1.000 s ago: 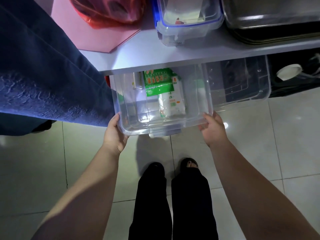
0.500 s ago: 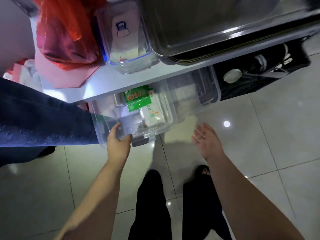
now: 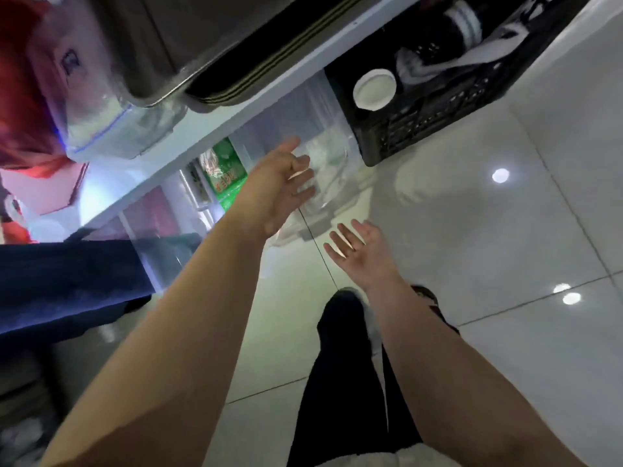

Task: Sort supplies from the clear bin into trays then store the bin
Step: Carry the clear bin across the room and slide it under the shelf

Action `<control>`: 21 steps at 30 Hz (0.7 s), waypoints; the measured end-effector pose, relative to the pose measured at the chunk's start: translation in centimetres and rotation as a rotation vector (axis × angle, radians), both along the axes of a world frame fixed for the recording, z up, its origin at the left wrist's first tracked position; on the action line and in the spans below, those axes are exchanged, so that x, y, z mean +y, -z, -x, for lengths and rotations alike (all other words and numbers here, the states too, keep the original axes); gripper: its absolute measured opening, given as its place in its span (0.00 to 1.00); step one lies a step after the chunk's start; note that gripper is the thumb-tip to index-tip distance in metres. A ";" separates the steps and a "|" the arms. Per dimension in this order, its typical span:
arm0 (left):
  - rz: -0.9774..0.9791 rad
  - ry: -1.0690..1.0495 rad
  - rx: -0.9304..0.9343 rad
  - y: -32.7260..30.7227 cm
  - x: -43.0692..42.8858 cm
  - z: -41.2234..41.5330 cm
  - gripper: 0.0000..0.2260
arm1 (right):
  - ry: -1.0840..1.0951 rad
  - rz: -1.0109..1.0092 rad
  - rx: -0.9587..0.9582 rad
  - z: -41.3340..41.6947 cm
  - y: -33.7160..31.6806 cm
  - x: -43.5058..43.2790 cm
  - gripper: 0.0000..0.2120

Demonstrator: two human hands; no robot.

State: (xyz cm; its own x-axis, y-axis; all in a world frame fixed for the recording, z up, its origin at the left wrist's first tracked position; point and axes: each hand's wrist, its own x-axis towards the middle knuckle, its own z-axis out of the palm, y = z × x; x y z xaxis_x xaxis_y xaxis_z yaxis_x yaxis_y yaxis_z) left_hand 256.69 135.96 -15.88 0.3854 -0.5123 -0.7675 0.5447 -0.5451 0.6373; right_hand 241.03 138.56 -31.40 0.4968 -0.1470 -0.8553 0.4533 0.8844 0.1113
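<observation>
Left fingers (image 3: 301, 178): spread loosely, holding nothing, laid against the front wall of the clear bin (image 3: 328, 170).
Left hand (image 3: 276, 193): extended toward 12 o'clock.
Right hand (image 3: 359, 256): palm up, fingers splayed, empty, at 5 o'clock from the bin, apart from it.
Clear bin: on the floor (image 3: 472, 214), partly under the table edge (image 3: 269, 84).
Bin contents: green packet (image 3: 224, 171).
Black crate (image 3: 428, 106): at 2 o'clock, just beside the bin.

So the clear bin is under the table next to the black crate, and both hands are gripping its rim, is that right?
Not quite. The head view shows neither hand gripping: the left hand is open by the clear bin, the right hand open above the floor. The bin is under the table, beside the black crate.
</observation>
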 end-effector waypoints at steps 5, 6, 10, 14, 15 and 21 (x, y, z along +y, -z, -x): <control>-0.208 0.210 -0.075 4.6 -6.3 0.4 0.50 | 0.065 -0.096 -0.029 -2.4 5.4 -0.1 0.12; -0.257 0.268 -0.128 5.4 -7.0 0.8 0.55 | 0.067 -0.100 -0.039 -2.9 6.4 -0.2 0.12; -0.310 0.314 -0.425 8.8 -7.9 2.2 0.55 | 0.090 -0.117 -0.114 -5.0 9.4 -0.6 0.12; -0.279 0.264 -0.560 9.8 -8.0 2.1 0.46 | 0.157 -0.213 -0.196 -7.5 11.3 -0.1 0.19; -0.273 0.236 -0.552 9.5 -7.6 2.0 0.47 | 0.172 -0.238 -0.208 -8.1 11.7 0.0 0.22; -0.049 0.161 -0.347 6.3 -3.2 0.3 0.32 | 0.336 -0.192 -0.321 -10.9 13.9 -1.0 0.13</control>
